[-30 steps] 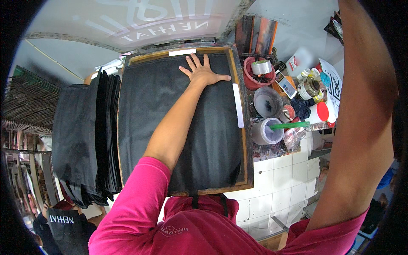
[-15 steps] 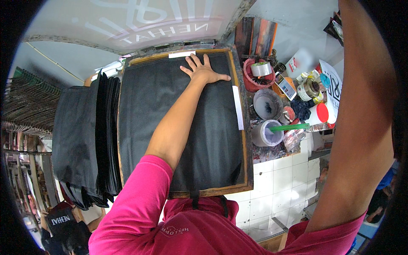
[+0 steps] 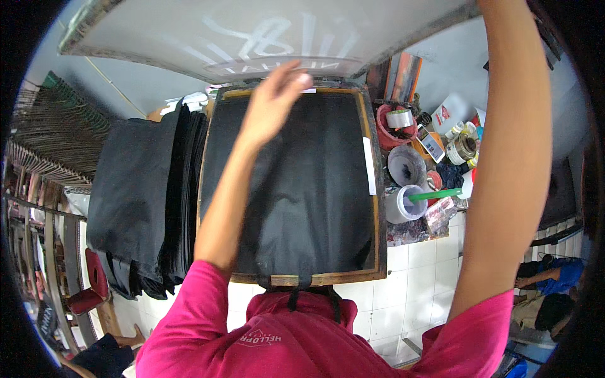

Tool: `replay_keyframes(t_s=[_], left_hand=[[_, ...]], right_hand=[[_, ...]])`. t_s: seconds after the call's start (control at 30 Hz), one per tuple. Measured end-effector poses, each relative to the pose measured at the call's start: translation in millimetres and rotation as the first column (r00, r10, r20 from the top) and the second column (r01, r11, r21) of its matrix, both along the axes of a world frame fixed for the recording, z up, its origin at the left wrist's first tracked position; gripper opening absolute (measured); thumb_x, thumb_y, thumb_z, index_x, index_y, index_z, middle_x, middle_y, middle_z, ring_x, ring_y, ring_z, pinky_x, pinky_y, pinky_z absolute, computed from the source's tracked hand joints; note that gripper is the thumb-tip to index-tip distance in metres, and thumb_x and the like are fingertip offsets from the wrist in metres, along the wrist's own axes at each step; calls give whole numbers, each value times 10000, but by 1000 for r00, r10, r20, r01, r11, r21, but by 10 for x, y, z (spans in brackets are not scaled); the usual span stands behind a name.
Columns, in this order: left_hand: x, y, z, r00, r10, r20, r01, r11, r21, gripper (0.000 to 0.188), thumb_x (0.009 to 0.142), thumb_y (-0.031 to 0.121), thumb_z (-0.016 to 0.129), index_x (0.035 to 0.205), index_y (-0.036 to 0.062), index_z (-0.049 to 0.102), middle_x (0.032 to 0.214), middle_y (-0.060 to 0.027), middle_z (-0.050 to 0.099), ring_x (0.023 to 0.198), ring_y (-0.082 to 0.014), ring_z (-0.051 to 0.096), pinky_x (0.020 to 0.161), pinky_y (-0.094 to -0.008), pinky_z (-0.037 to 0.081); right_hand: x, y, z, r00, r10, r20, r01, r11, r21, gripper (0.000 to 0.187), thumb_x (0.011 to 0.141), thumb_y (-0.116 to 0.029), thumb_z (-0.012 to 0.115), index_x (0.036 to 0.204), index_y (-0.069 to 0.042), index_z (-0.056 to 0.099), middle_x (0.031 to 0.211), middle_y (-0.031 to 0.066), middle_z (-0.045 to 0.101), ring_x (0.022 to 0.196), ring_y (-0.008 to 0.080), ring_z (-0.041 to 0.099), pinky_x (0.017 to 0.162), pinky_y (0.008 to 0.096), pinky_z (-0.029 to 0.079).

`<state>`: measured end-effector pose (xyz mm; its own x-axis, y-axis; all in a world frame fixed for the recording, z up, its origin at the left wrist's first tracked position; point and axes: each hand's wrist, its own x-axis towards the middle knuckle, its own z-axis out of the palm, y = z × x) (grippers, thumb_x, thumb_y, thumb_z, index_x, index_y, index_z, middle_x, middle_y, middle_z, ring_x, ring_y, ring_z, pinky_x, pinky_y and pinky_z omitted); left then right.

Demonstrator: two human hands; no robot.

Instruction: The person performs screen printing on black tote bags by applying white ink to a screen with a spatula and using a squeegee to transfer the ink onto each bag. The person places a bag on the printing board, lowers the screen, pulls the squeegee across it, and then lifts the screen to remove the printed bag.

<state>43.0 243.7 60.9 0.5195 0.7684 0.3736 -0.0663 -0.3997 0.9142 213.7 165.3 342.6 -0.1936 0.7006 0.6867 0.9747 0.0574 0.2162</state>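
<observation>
Left hand (image 3: pixel 275 104) loosely curled, blurred, pinching nothing visible; right hand out of view, grip cannot be told. Screen (image 3: pixel 170 28) tilted up beyond board (image 3: pixel 380 252). Black bag (image 3: pixel 309 189) flat on board. Advised: keep fabric wrinkle-free, edge square to white strip (image 3: pixel 369 167), fingers clear of screen. Versus earlier frame: left palm lifted off bag, fingers no longer splayed.
</observation>
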Motion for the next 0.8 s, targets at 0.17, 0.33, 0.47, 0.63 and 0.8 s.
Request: replay_keyframes(t_s=[0.17, 0.33, 0.47, 0.63, 0.8], left_hand=[[-1314, -758, 591, 895, -60, 442, 60, 998, 15, 654, 1085, 518, 383, 1368, -54, 527, 1240, -258, 672, 1105, -325, 688, 1000, -430, 526], [-2433, -1741, 56, 982, 61, 179, 1, 946, -325, 445, 989, 420, 669, 816, 17, 595, 775, -295, 702, 658, -377, 724, 735, -525, 599], [-2772, -2384, -647, 985, 137, 108, 6, 594, -804, 380, 987, 219, 655, 1031, -158, 653, 1008, -334, 724, 855, -355, 762, 817, -472, 631], [-2615, -2574, -1017, 921, 378, 94, 33, 164, -986, 184, 945, 54, 579, 1011, -104, 645, 1120, -338, 689, 1102, -418, 699, 975, -526, 586], [-2652, -2524, -1199, 843, 534, 67, 147, -108, -983, 218, 939, 108, 572, 1017, -93, 604, 1149, -330, 669, 1179, -455, 654, 1063, -532, 532]], right_hand=[[-111, -895, -473, 995, -63, 84, 64, 998, -13, 404, 1005, -360, 604, 1011, 28, 715, 829, 149, 675, 791, 212, 638, 796, 352, 515], [-778, -1458, -1377, 828, 28, -560, -159, 970, -186, 316, 955, -263, 686, 1029, 43, 714, 871, 167, 714, 802, 237, 666, 776, 348, 518], [-582, -812, -1646, 720, -137, -680, -173, 914, -367, 399, 932, -305, 688, 1074, 67, 708, 970, 248, 735, 963, 372, 719, 840, 434, 540], [293, 949, -2905, 907, -187, -376, -12, 883, -469, 629, 928, -384, 702, 1384, 24, 555, 1330, 283, 616, 1242, 415, 596, 1060, 467, 461], [306, 1912, -3839, 961, -193, -200, 77, 877, -474, 785, 866, -385, 781, 1483, -33, 446, 1456, 219, 549, 1451, 360, 407, 1184, 688, 203]])
